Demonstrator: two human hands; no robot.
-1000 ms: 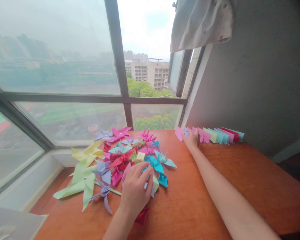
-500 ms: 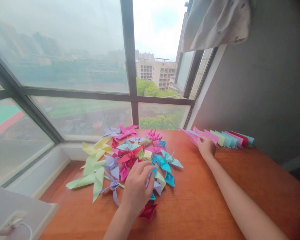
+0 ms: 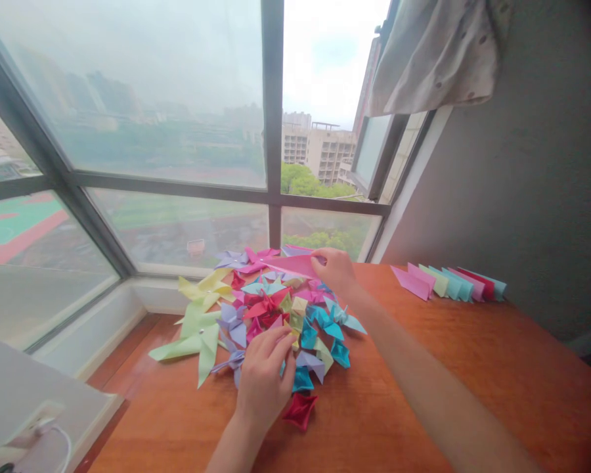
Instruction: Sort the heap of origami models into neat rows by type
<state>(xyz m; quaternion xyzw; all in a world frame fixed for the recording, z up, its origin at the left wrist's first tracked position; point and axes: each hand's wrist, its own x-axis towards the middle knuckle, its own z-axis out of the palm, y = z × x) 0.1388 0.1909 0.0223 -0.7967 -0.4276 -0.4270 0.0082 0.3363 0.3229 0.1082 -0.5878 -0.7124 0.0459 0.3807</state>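
Observation:
My right hand pinches a pink folded paper plane over the far side of a heap of origami. A purplish folded edge shows just behind the plane; whether it is a second plane in the same grip I cannot tell. My left hand rests at the heap's near side, palm down, fingers curved and slightly apart, with no held piece visible. Around it lie a dark red paper box, a lavender folded piece, blue pieces and a red folded paper. The left palm hides some pieces.
A row of folded paper planes in several colours stands at the table's right rear. Green and yellow pinwheels lie left of the heap. Windows border the wooden table; a socket with a white cable is lower left.
My right hand has moved left from the row of planes to above the heap, carrying the pink plane. My left hand stays by the heap's near side. The view has shifted slightly.

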